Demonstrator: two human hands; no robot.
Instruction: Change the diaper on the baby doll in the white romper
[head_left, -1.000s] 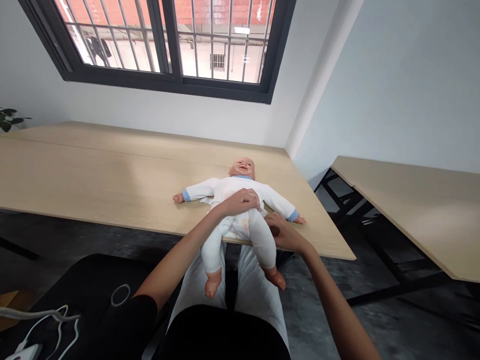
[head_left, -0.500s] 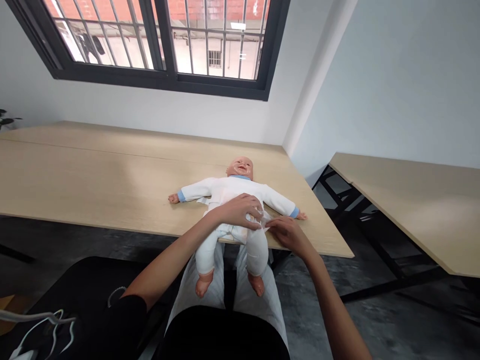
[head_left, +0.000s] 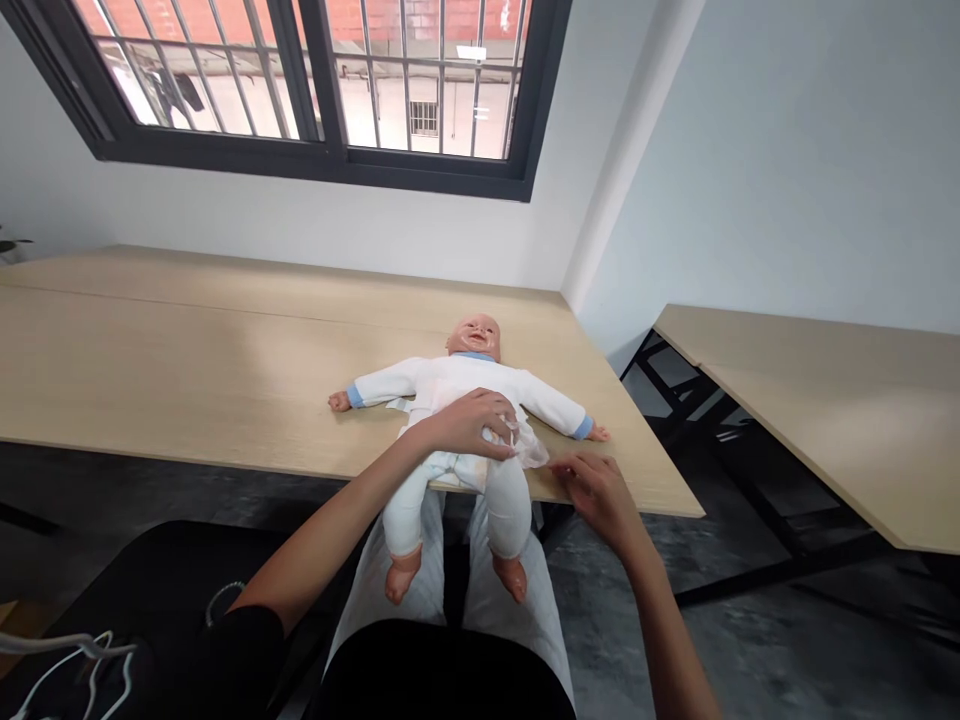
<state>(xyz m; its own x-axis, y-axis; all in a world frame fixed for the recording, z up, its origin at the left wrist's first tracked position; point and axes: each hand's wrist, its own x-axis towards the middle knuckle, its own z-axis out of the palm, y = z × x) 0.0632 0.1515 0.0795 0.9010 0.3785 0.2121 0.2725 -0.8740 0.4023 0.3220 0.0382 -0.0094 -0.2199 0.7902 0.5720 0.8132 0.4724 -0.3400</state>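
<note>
A baby doll (head_left: 474,380) in a white suit with blue cuffs and collar lies on its back, its legs hanging over the table's front edge. A white diaper (head_left: 531,447) is around its hips, with one side flap spread out to the right. My left hand (head_left: 480,425) rests across the doll's belly, fingers curled on the diaper's edge at the hip. At the flap's outer end, my right hand (head_left: 596,490) has thumb and fingertips pinched together on it. The exact grip of the left fingertips is partly hidden.
The doll lies on a light wooden table (head_left: 187,370) by a barred window (head_left: 427,90). Another wooden table (head_left: 825,400) stands to the right across a gap. White cables (head_left: 90,650) hang over a black chair (head_left: 172,570) at the lower left.
My right hand has moved outward to the right, and the diaper's flap is now stretched wider. My left hand has stayed at the doll's hip. The view has shifted slightly.
</note>
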